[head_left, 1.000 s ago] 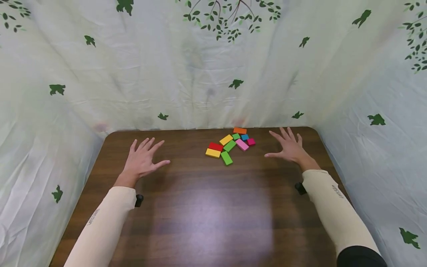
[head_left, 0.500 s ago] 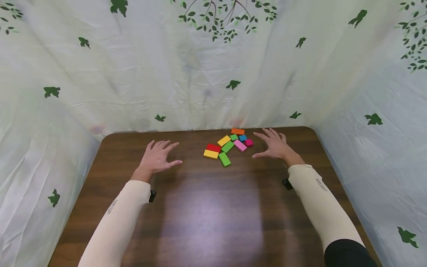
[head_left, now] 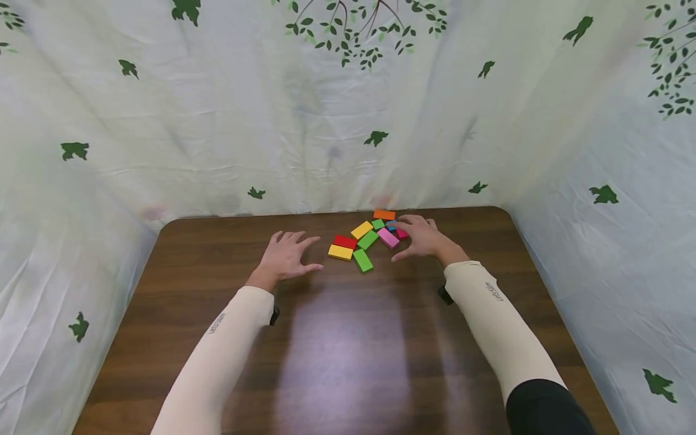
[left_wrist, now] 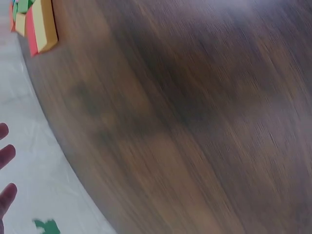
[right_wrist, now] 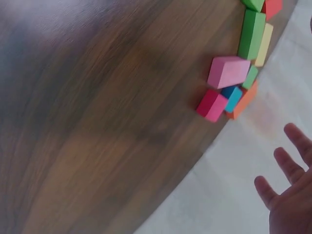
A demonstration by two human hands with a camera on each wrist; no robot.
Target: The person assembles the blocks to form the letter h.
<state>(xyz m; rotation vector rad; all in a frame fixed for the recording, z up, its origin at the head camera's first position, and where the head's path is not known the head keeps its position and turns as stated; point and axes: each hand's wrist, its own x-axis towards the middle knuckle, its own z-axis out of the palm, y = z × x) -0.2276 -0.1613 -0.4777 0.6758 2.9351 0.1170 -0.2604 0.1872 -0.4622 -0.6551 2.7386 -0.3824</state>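
Observation:
Small coloured blocks lie in a loose cluster near the table's far edge. An orange block (head_left: 384,214) is farthest back, with a pink block (head_left: 388,237) in front of it. A red block (head_left: 345,241) and a yellow block (head_left: 340,252) lie side by side at the left; a green block (head_left: 362,260) is nearest the front. My left hand (head_left: 284,257), fingers spread, hovers left of the yellow block, holding nothing. My right hand (head_left: 424,237) is also spread and holds nothing; its fingers partly cover the blue block (right_wrist: 232,97) and magenta block (right_wrist: 212,105) in the head view.
The brown wooden table (head_left: 348,350) has rounded far corners. A pale curtain (head_left: 228,121) with green leaf and bird prints hangs right behind it and along both sides. Small dark wrist cameras sit under both cream sleeves.
Both hands have moved inward toward the cluster, the left one rightward and the right one leftward until it overlaps the blue and magenta blocks. The blocks keep their arrangement.

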